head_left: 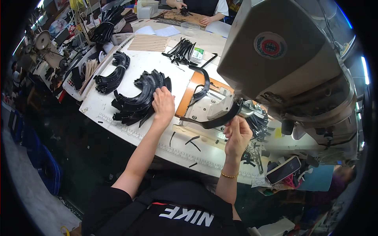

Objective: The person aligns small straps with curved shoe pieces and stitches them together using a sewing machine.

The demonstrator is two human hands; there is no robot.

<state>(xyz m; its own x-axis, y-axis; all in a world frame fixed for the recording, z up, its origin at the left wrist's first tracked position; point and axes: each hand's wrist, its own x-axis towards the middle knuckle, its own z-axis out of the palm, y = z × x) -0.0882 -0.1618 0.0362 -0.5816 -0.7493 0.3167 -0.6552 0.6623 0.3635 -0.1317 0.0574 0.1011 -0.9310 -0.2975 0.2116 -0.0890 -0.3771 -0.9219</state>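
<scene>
My right hand [238, 135] pinches the near end of a black curved strip [219, 122], which arcs up to the metal plate [202, 105] of an industrial sewing machine [287, 59]. The machine's head hides the strip's far end. To the left, my left hand [163, 103] lies on a fanned pile of similar black curved strips [136, 103], its fingers bent over the pile's right edge; the fingertips are partly hidden. Another black curved strip [204, 80] rests by the orange board [184, 101] beside the metal plate.
A tied bundle of black strips [117, 72] and a black heap [182, 51] lie farther back, near beige strips [147, 42]. Dark offcuts [193, 142] lie along the front ruler. A phone [283, 170] sits at right. A co-worker's hands [206, 19] are across the table.
</scene>
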